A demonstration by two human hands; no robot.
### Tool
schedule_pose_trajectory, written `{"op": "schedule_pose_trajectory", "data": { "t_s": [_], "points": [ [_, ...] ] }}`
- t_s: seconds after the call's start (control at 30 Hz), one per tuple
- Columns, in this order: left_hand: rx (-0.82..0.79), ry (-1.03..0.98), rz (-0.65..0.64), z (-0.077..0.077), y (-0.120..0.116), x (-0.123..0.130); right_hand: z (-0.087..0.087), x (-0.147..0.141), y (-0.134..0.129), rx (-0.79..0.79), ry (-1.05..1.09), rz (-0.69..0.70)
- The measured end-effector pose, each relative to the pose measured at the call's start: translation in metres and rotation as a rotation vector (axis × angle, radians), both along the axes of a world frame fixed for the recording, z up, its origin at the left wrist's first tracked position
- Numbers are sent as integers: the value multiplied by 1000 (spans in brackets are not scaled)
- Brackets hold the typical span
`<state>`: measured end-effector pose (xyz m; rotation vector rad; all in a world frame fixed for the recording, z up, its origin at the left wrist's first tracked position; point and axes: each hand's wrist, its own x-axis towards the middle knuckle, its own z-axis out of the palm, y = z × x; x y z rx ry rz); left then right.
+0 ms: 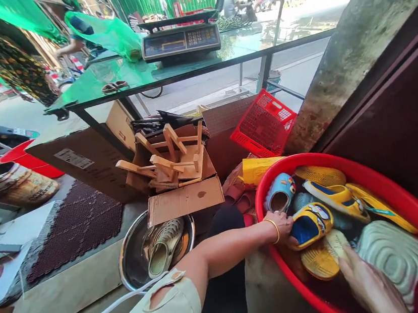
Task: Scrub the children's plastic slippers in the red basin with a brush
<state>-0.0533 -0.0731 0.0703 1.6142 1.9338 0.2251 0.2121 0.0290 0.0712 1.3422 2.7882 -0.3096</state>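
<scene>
My left hand [280, 225], with a gold bangle at the wrist, is shut on the heel edge of a yellow and blue cartoon slipper [311, 225]. A red plastic basin [399, 186] in front of me holds several wet-looking slippers. Among them are a pale blue one [280, 193] and a ridged grey-green one [395, 260]. My right hand [369, 284] rests at the lower right on a yellow-soled slipper [319, 262], next to the ridged one. Its fingertips are partly hidden.
A steel bowl [130, 257] with a beige slipper [165, 248] sits left of my arm. Beyond it lie cardboard, wooden stool pieces [167, 156] and a red crate [264, 124]. A digital scale [179, 38] stands on a glass table [108, 82].
</scene>
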Motion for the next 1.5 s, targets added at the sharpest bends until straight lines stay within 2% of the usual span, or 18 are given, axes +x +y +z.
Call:
{"op": "schedule_pose_trajectory", "data": {
  "t_s": [0.17,0.3,0.47,0.77,1.07,1.27,1.37,1.5],
  "points": [
    [-91,-23,-2,-17,6,26,13,0,-11,-5,60,-10],
    [-68,-29,-11,-23,9,34,9,9,-4,-15,84,-10],
    [-34,-55,19,-18,11,27,8,11,4,-84,78,-13],
    [41,-31,100,-15,21,29,22,8,-4,-17,97,-4],
    [38,-49,102,-13,20,26,6,14,0,-31,-40,37],
    [-72,61,16,3,20,26,-2,18,4,-5,-48,78],
    [-85,98,-10,11,18,25,0,17,3,-6,-36,68],
    [-72,115,-19,13,17,24,7,15,-2,0,31,73]
  ]
}}
